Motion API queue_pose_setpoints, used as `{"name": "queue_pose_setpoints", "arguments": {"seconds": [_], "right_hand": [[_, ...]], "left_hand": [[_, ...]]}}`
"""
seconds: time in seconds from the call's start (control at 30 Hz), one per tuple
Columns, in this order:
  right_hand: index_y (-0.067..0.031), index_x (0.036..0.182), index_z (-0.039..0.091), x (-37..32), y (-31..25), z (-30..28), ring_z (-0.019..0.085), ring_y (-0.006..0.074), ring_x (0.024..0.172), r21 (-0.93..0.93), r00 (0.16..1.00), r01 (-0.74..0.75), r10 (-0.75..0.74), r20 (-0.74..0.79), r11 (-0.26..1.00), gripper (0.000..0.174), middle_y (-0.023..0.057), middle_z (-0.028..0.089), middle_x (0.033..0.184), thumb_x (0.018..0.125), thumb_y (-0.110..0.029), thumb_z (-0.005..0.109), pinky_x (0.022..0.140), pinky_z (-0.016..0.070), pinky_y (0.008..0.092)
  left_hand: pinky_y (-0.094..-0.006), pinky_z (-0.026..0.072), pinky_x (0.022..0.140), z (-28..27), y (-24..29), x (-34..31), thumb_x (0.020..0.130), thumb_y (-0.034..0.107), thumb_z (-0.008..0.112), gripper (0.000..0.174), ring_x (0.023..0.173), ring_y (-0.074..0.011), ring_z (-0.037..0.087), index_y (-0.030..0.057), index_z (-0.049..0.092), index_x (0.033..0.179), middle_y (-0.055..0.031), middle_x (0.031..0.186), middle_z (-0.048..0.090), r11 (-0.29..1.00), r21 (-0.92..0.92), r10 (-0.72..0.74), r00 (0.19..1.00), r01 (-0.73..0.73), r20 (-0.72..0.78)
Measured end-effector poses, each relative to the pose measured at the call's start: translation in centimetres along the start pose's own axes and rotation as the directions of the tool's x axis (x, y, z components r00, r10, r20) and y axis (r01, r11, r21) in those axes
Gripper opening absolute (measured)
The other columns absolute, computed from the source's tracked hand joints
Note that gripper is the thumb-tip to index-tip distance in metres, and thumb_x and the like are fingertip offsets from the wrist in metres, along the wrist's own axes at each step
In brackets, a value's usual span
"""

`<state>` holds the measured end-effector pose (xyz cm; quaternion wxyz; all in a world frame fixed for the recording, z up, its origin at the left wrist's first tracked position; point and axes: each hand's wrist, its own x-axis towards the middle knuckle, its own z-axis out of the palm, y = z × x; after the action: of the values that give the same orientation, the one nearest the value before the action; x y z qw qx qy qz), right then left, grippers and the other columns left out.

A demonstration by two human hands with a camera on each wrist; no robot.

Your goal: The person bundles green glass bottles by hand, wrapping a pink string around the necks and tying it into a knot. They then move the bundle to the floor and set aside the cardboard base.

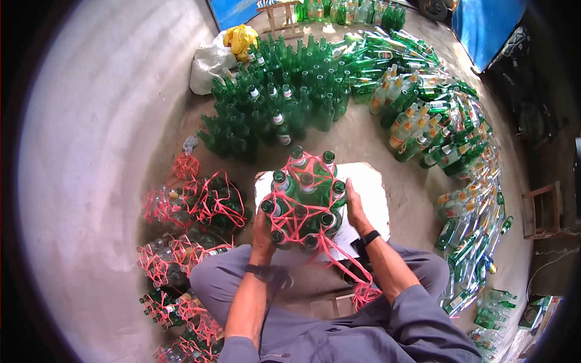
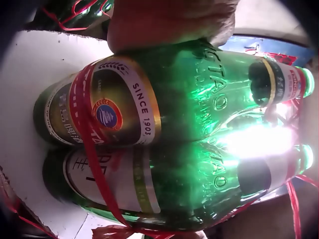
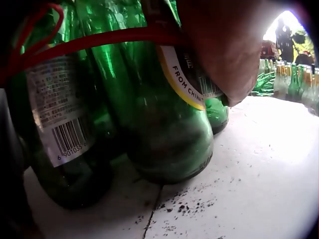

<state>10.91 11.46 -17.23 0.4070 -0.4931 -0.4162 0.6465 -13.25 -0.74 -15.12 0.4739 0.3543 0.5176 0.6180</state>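
A bundle of green glass beer bottles (image 1: 307,183), bound with red plastic twine (image 1: 292,225), stands upright on a white board (image 1: 369,181) in front of the person. From the left side, the left hand (image 1: 262,233) presses against the bundle, its fingers partly hidden by bottles. Opposite it, the right hand (image 1: 357,209) lies along the bundle with fingers extended. Bottle bases meet the board in the right wrist view. The left wrist view shows a labelled bottle (image 2: 119,107) under the left hand (image 2: 169,25), with twine across it. A loose twine tail (image 1: 342,257) trails toward the lap.
Several twine-tied bundles (image 1: 175,254) lie at the left. Many loose green bottles (image 1: 290,91) stand ahead, and a long heap of bottles (image 1: 466,151) curves along the right. A pale sack (image 1: 212,63) with a yellow bag (image 1: 241,41) sits at the back left. A wooden stool (image 1: 541,209) stands far right.
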Motion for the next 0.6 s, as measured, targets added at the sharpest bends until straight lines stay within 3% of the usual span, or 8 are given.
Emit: {"name": "queue_pose_setpoints", "arguments": {"seconds": [0.07,0.1,0.2,0.27,0.33,0.37,0.47,0.6], "right_hand": [[0.0065,0.149,0.042,3.8,1.9,-2.2,0.039,0.0265,0.144,0.081,0.997,-0.075,0.072,0.039,0.994,0.084,0.0174,0.045,0.155,0.103,-0.064,0.037,0.122,0.024,0.0356],[0.0061,0.149,0.042,4.9,0.7,-2.7,0.039,0.0273,0.145,0.052,0.999,-0.029,0.028,0.02,0.998,0.087,0.0183,0.044,0.155,0.102,-0.067,0.036,0.122,0.0234,0.0378],[0.0046,0.15,0.041,7.6,-3.6,-3.6,0.032,0.0314,0.149,-0.061,0.989,0.131,-0.126,0.078,0.99,0.094,0.02,0.039,0.158,0.099,-0.074,0.032,0.124,0.0211,0.0442],[0.0039,0.154,0.033,8.5,-4.6,-2.7,0.025,0.0292,0.152,-0.118,0.971,0.021,0.008,0.238,0.993,0.086,0.0195,0.033,0.161,0.103,-0.065,0.034,0.125,0.0185,0.0423],[0.0007,0.158,0.027,6.5,-0.8,-0.8,0.026,0.0264,0.152,-0.145,0.954,0.145,-0.099,0.284,0.979,0.081,0.0175,0.031,0.163,0.105,-0.061,0.033,0.124,0.0192,0.0375],[-0.0019,0.16,0.018,6.3,1.0,-1.7,0.024,0.0248,0.153,-0.216,0.906,0.305,-0.213,0.365,0.928,0.071,0.0164,0.025,0.166,0.109,-0.049,0.032,0.123,0.0184,0.0355],[-0.0012,0.161,0.017,7.4,4.2,-2.2,0.02,0.0231,0.154,0.243,0.948,-0.114,0.033,0.315,0.963,0.066,0.0143,0.022,0.167,0.11,-0.041,0.033,0.124,0.0178,0.0351],[-0.0002,0.157,0.03,6.1,3.0,-1.8,0.029,0.0225,0.151,0.095,0.947,0.07,-0.096,0.307,0.993,0.069,0.0136,0.032,0.163,0.109,-0.049,0.034,0.123,0.0206,0.035]], "left_hand": [[-0.035,0.0479,0.101,0.3,0.4,-0.2,0.107,0.039,0.048,0.047,0.118,-0.0194,0.061,0.0058,0.052,0.141,-0.0076,0.134,0.061,0.882,-0.421,-0.247,0.968,0.213,-0.029],[-0.035,0.0472,0.102,0.3,0.5,-0.6,0.108,0.05,0.039,0.055,0.118,-0.0187,0.059,0.0067,0.053,0.139,-0.0068,0.134,0.06,0.912,-0.304,-0.315,0.945,0.277,-0.084],[-0.0355,0.047,0.102,1.8,1.9,-2.0,0.108,0.049,0.039,0.055,0.119,-0.0179,0.059,0.0059,0.053,0.139,-0.0066,0.133,0.06,0.924,-0.303,-0.285,0.948,0.233,-0.14],[-0.0348,0.049,0.102,2.3,2.3,-2.1,0.109,0.045,0.038,0.053,0.125,-0.0171,0.056,0.0055,0.051,0.142,-0.0075,0.14,0.055,0.913,-0.341,-0.277,0.954,0.224,-0.115],[-0.0368,0.0511,0.1,1.9,1.2,-2.5,0.107,0.047,0.041,0.053,0.121,-0.0195,0.06,0.0062,0.053,0.139,-0.0082,0.135,0.059,0.952,-0.272,-0.182,0.975,0.143,-0.126],[-0.0368,0.0511,0.1,1.7,0.8,-2.3,0.107,0.047,0.041,0.053,0.121,-0.0195,0.06,0.0062,0.053,0.139,-0.0082,0.135,0.059,0.951,-0.275,-0.184,0.974,0.143,-0.131],[-0.04,0.0533,0.098,1.1,0.7,-1.2,0.105,0.049,0.045,0.054,0.114,-0.0225,0.064,0.0068,0.054,0.137,-0.0091,0.128,0.063,0.812,-0.518,-0.334,0.942,0.271,-0.03],[-0.039,0.053,0.097,0.7,0.1,-1.3,0.106,0.048,0.044,0.052,0.112,-0.0221,0.065,0.0073,0.056,0.136,-0.0089,0.128,0.064,0.804,-0.517,-0.372,0.927,0.295,-0.048]]}}
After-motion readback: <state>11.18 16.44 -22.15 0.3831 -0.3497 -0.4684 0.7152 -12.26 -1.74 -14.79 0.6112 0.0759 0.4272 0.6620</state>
